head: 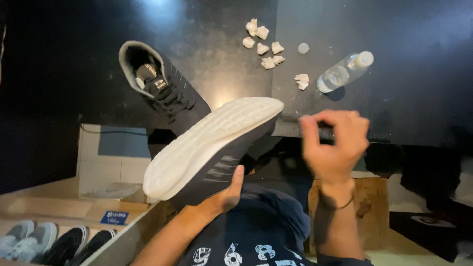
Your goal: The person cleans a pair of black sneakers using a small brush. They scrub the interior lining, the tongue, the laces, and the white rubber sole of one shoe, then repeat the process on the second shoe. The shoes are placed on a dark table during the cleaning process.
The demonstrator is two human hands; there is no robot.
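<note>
Sneaker [217,148], dark upper with white ribbed sole, tipped sole-up in front of the person's chest, toe pointing toward the black counter [394,74] edge. Left hand [224,194] cups the sneaker's dark side from below, thumb up against the upper, closed on it. Right hand [335,140] just beside the sneaker's toe, blurred, fingers curled around a dark object; cannot tell what it is.

Second sneaker [160,86], matching dark pair, lies on the counter just beyond the held sneaker, opening and laces facing up. Farther from the held sneaker, crumpled white paper wads [266,47] scattered on the counter; a clear plastic bottle [342,73] lies on its side beside them, a small round cap [303,48] between the wads and the bottle.

Below the held sneaker, to its left, a box holding grey and black shoes [49,241].
</note>
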